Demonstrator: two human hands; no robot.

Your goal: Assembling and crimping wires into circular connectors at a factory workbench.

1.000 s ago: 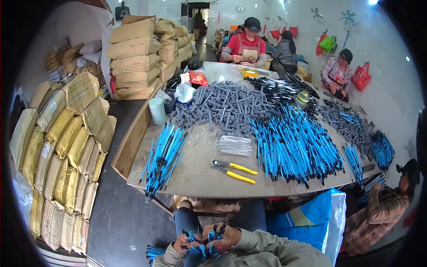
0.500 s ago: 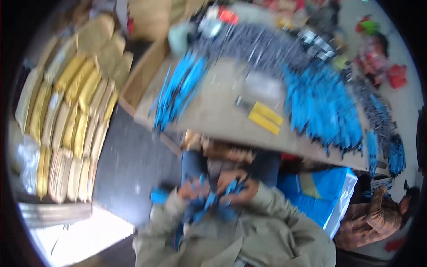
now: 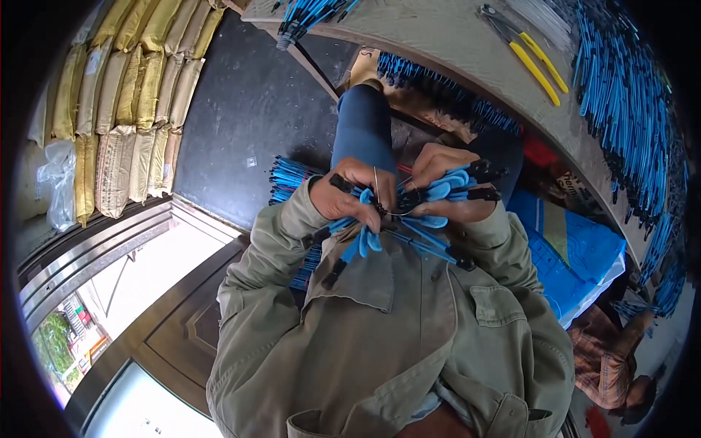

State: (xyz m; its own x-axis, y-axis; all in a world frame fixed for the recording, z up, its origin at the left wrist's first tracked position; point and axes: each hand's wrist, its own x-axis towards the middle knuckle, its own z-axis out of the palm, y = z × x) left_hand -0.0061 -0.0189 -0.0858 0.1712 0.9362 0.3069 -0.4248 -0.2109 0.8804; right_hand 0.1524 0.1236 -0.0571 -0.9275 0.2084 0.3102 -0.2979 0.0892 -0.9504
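Observation:
Over my lap, both hands work on a bunch of blue cables (image 3: 438, 191) with black ends. My left hand (image 3: 356, 191) is closed, its thumb and fingers pinching at the near end of the bunch. A thin pale wire (image 3: 377, 186) stands up by its fingers and curves across toward the other hand. My right hand (image 3: 447, 179) wraps around the bunch, with folded blue loops and black tips sticking out. More blue cables with black ends spread below the fingers toward my jacket. Beside my left forearm lies another pile of blue cables (image 3: 285, 181), partly hidden by the sleeve.
Ahead is a table (image 3: 453, 44) holding yellow-handled pliers (image 3: 533, 62) and heaps of blue cables (image 3: 621, 95). Wrapped packages (image 3: 117, 87) are stacked at left. A blue sack (image 3: 562, 248) stands at right, near another person (image 3: 610, 358). More cables (image 3: 401, 69) lie under the table.
My view has tipped downward and sharpened, so the table has shifted up in the picture. Both hands still hold blue cables and now sit higher in view, close together.

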